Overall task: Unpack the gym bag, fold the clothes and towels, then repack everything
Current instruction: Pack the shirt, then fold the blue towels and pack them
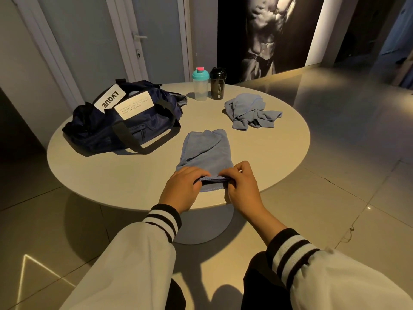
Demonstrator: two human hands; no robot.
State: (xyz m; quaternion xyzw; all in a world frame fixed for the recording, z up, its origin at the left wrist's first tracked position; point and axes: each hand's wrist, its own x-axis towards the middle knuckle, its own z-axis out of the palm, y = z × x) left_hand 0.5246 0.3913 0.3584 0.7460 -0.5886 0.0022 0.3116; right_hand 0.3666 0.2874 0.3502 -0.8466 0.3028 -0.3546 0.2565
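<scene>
A blue towel (206, 153) lies partly folded on the round table (279, 157), in front of me. My left hand (182, 186) and my right hand (242, 186) both pinch its near edge, close together, fingers curled over the hem. A navy gym bag (125, 121) with white patches and black straps sits at the left of the table, slumped. A second blue cloth (250, 111) lies crumpled at the right of the table.
A clear shaker with a teal lid (200, 85) and a black shaker (217, 83) stand side by side at the table's far edge. A door is behind the bag. Glossy tiled floor surrounds the table's single pedestal.
</scene>
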